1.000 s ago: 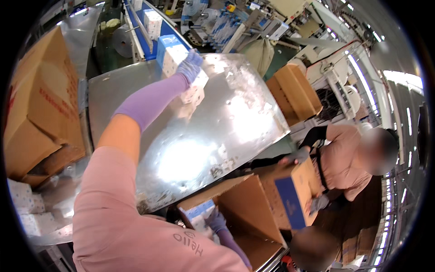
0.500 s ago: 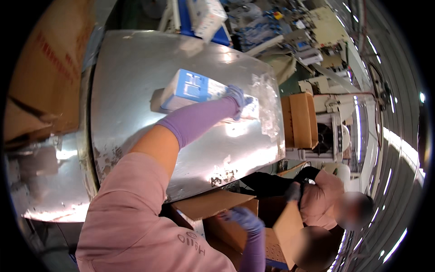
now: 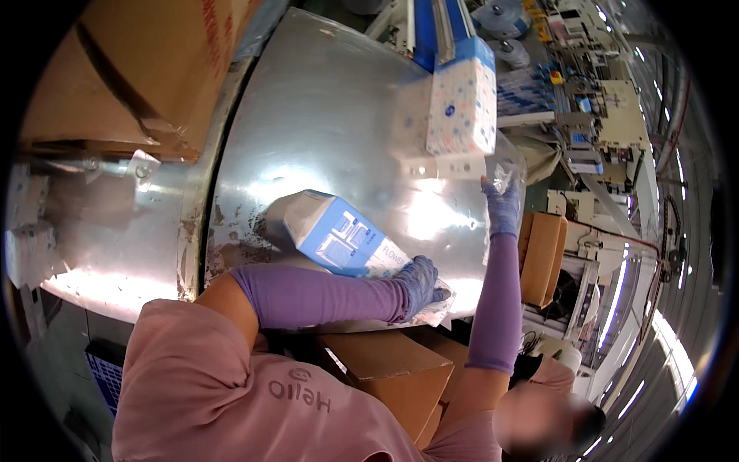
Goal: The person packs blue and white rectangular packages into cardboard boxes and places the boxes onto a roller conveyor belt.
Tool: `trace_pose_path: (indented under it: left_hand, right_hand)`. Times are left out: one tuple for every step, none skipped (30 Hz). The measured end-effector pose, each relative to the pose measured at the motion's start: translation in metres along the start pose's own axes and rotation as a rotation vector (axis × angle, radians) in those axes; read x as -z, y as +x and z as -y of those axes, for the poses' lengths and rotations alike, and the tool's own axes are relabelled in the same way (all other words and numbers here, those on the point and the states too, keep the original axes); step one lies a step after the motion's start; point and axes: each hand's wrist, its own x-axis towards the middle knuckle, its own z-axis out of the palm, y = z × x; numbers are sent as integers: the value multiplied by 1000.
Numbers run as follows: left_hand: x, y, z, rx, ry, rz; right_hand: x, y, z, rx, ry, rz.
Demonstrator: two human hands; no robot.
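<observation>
On the metal table (image 3: 323, 138) lies a long blue-and-white tissue pack (image 3: 346, 237), slanting along the near edge. My left hand (image 3: 419, 286), in a bluish glove and purple sleeve, is closed around its right end. My right hand (image 3: 503, 206), gloved the same way, reaches to the table's right edge. Its fingers are closed on clear plastic film (image 3: 508, 173), partly hidden by the glove. Beyond it, a second tissue pack (image 3: 462, 108), white with coloured dots and a blue end, sits at the mouth of a blue chute (image 3: 426, 31).
An open cardboard box (image 3: 385, 356) stands below the table's near edge. A large carton (image 3: 131, 69) occupies the far left, and another box (image 3: 543, 258) stands past the right edge. Machinery (image 3: 585, 115) fills the far right. A co-worker (image 3: 550, 373) is close by at the lower right.
My right hand has moved from the cardboard box up to the plastic film. My left hand has drawn the tissue pack nearer. The second pack is farther onto the table, and the view has shifted.
</observation>
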Motion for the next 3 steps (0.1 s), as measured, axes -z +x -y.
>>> trace_pose_path:
  left_hand:
    - [-1, -3, 3, 8, 6, -22]
    - [-1, -6, 5, 12, 14, -42]
    - [-3, -9, 9, 27, 13, -58]
  right_hand:
    - [-13, 8, -2, -31, -63, -5]
    - [-24, 12, -6, -65, -126, -13]
    - [-37, 14, -1, -54, -122, 12]
